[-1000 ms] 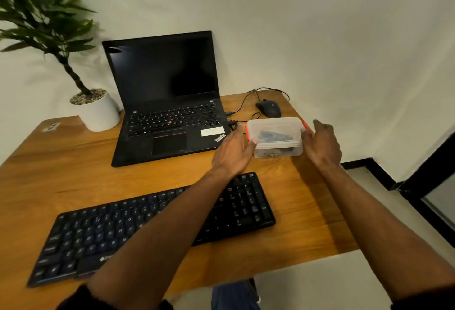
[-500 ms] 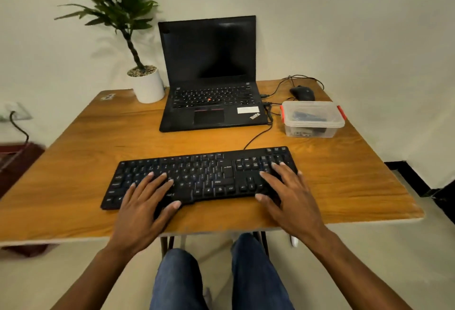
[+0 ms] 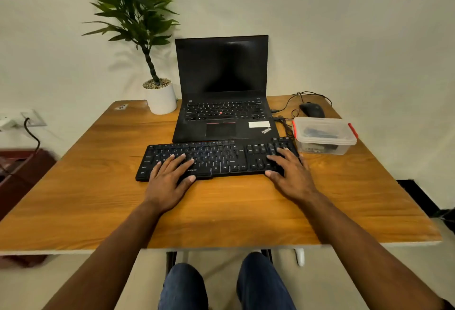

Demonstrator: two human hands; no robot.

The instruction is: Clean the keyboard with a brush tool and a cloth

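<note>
A: Where was the keyboard (image 3: pixel 221 158)?

B: The black keyboard lay flat on the wooden table (image 3: pixel 98 186), about mid-table, its far edge just beside the front edge of the open laptop (image 3: pixel 222 112). Whether the 2 touched, I could not tell.

A: And the hands?

B: Both were on it. The left hand (image 3: pixel 167 179) lay palm down over the left part of the keys, fingers spread and nearly straight, thumb at the near edge. It gripped nothing. The right hand (image 3: pixel 289 174) lay the same way over the right end, on the number-pad side, fingers extended across the keys, thumb at the near edge. It also held nothing.

A: What stood to the right?

B: A clear plastic box (image 3: pixel 325 136) with a lid and 2 red clips sat just beside the keyboard's right end. Dark items showed inside, too blurred to name.

A: Farther back?

B: A black mouse (image 3: pixel 312 110) rested behind the box, with its cable (image 3: pixel 290 103) looping toward the laptop. The laptop's screen was dark. A white pot (image 3: pixel 161 99) holding a green plant (image 3: pixel 133 7) stood at the laptop's left, near the table's far edge.

A: Anything off the table?

B: A wall socket (image 3: pixel 29 119) with a black cord was at the left, above a dark red piece of furniture (image 3: pixel 22 174). The person's 2 knees in blue jeans (image 3: pixel 184 287) showed below the table's near edge.
</note>
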